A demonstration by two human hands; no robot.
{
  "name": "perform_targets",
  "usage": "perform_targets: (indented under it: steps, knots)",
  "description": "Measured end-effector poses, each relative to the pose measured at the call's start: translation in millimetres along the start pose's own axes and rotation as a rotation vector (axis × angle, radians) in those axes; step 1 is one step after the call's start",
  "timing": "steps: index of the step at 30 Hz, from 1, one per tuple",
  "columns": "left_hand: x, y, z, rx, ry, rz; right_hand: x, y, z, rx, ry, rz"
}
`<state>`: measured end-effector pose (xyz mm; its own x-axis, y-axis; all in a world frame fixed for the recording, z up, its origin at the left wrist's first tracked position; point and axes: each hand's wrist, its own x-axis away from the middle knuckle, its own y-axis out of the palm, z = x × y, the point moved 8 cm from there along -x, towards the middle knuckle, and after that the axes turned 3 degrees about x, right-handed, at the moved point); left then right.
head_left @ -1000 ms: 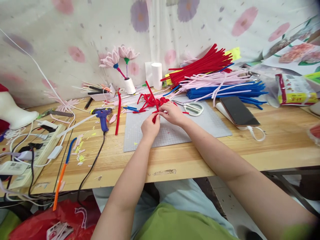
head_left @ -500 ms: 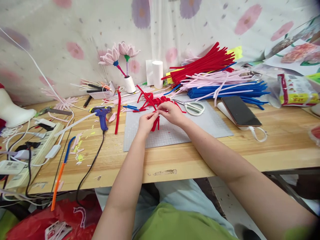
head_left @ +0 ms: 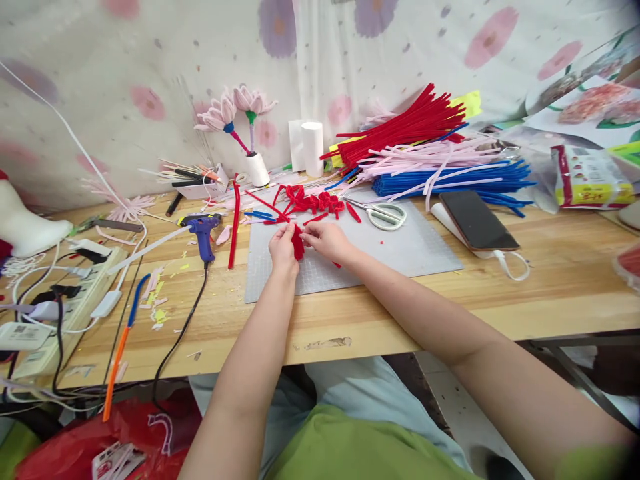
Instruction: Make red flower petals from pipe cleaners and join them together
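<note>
My left hand (head_left: 284, 252) is closed on a red fuzzy pipe cleaner piece (head_left: 299, 243) over the grey cutting mat (head_left: 400, 257). A long red stem sticks out from it toward the upper left. My right hand (head_left: 327, 241) is closed too, its fingertips pinched at the right side of the same piece. The fingers hide part of how it is bent. Just beyond the hands lie looped red pipe cleaner shapes (head_left: 313, 202) and short red cut pieces. Scissors (head_left: 385, 215) with pale handles rest to their right on the mat.
Red (head_left: 405, 130), pink and blue pipe cleaner bundles (head_left: 450, 180) lie at the back right, near a phone (head_left: 480, 220). A purple glue gun (head_left: 204, 237) and a power strip (head_left: 75, 313) are on the left. Pink flowers (head_left: 235, 110) stand at the back in a white holder.
Both hands have shifted left and slightly down, and now sit a little apart. The red piece has turned between them, and the looped red shapes behind are more exposed.
</note>
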<state>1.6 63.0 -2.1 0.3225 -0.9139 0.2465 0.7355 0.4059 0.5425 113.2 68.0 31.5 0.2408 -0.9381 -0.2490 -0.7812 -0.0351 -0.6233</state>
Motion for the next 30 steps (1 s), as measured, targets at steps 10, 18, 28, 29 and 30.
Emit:
perform_targets:
  steps: [10, 18, 28, 29, 30]
  knots:
    - [2, 4.1, -2, 0.167, -0.058, 0.029, -7, 23, 7, -0.537, 0.065, -0.084]
    - [0, 2.3, -7, 0.142, -0.099, 0.023, 3, 29, 10, -0.566, 0.255, -0.114]
    - [3, 12.5, -17, 0.137, -0.115, -0.152, 3, 28, 20, -0.658, 0.278, -0.035]
    - [3, 14.0, -16, 0.101, -0.118, -0.179, 3, 26, 23, -0.702, 0.291, -0.033]
    - [3, 14.2, -14, 0.051, -0.106, -0.197, 2, 23, 25, -0.734, 0.300, -0.036]
